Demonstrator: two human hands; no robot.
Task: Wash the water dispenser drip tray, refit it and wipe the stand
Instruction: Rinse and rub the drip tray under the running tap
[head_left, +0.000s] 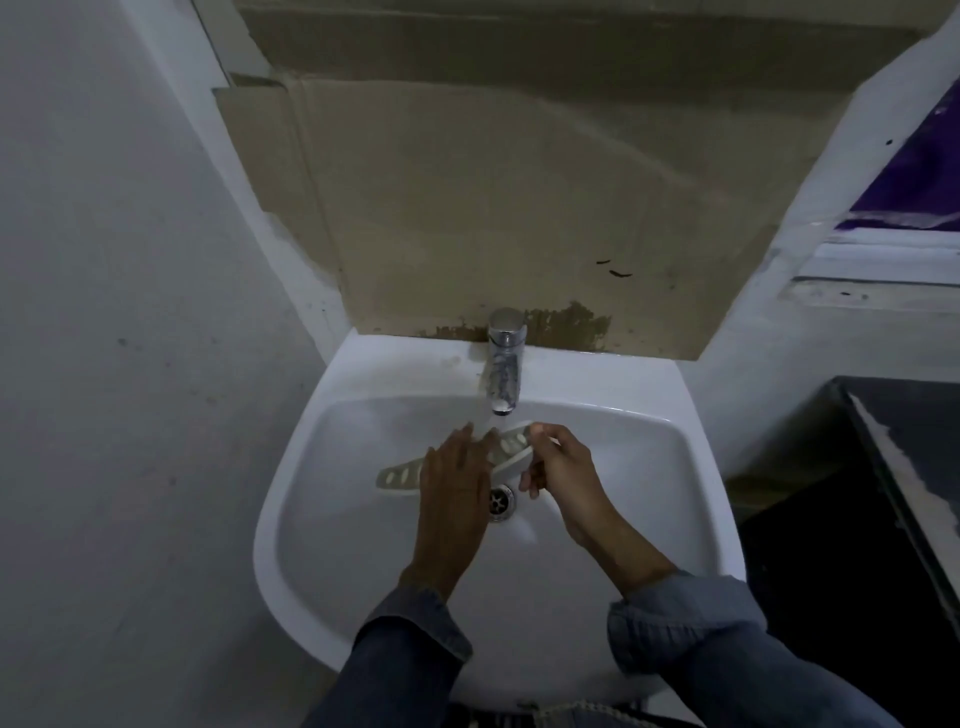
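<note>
1. Head view looks down into a white sink (291, 519) fixed to the wall, with a chrome tap (505, 364) at the back and water running from its spout.

2. The drip tray (400, 474), a long slotted strip, is held over the bowl just above the drain (501, 501). Its long axis runs slantwise: the low end points to the person's left and toward them, the high end rises to the right, up under the stream.

3. The right hand (556, 465) is clenched on the high end, thumb on the upper edge and fingers curled beneath, so it carries the tray.

4. The left hand (454, 470) lies flat and released across the middle of the tray, fingers stretched toward the water; it grips nothing, and looks to be rubbing the slotted face.

5. The tray's left end sticks out free past the left hand, clear of the water.

6. My guess is the washing is only partway: that dry left end lies nearer the left hand, so either the tray slides along its own length to the right, or the left hand works outward.
</note>
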